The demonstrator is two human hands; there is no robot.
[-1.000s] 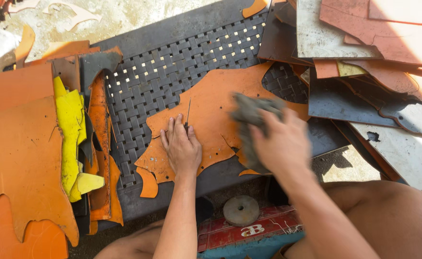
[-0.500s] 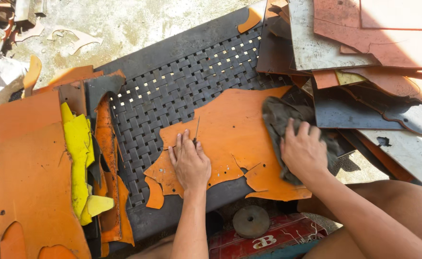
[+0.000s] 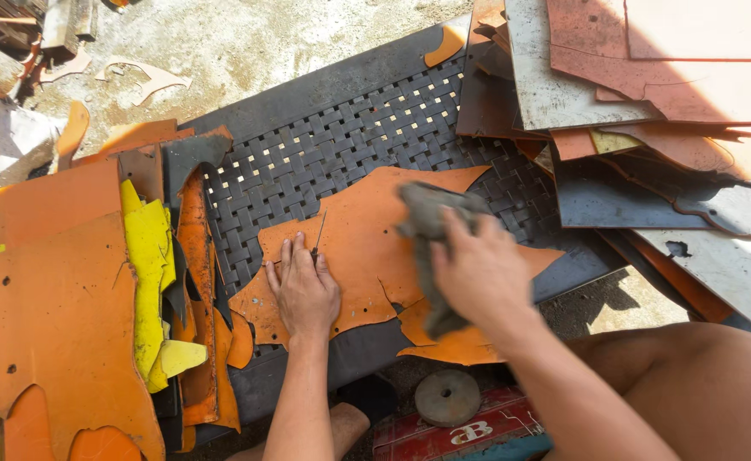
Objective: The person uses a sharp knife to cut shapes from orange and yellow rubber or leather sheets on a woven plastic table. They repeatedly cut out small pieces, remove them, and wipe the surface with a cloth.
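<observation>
Orange leather piece (image 3: 367,256): lies flat on black woven mat (image 3: 324,162), its lower right edge hidden under the right hand. Left hand (image 3: 305,290): flat, fingers together, pressing the leather, a thin metal needle (image 3: 318,235) between the fingers; its grip hard to make out. Right hand (image 3: 478,273): clenched around grey cloth (image 3: 427,218), blurred, over the leather. Orange and yellow scraps (image 3: 149,256) stacked left of the mat.

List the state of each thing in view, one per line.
left hand: flat, palm down, pressing the orange leather piece
right hand: closed on the grey rag
grey rag: bunched, pressed on the leather
orange leather piece: lying flat on the woven mat, with small holes
woven mat: spread out, partly covered
metal disc: lying flat
</observation>
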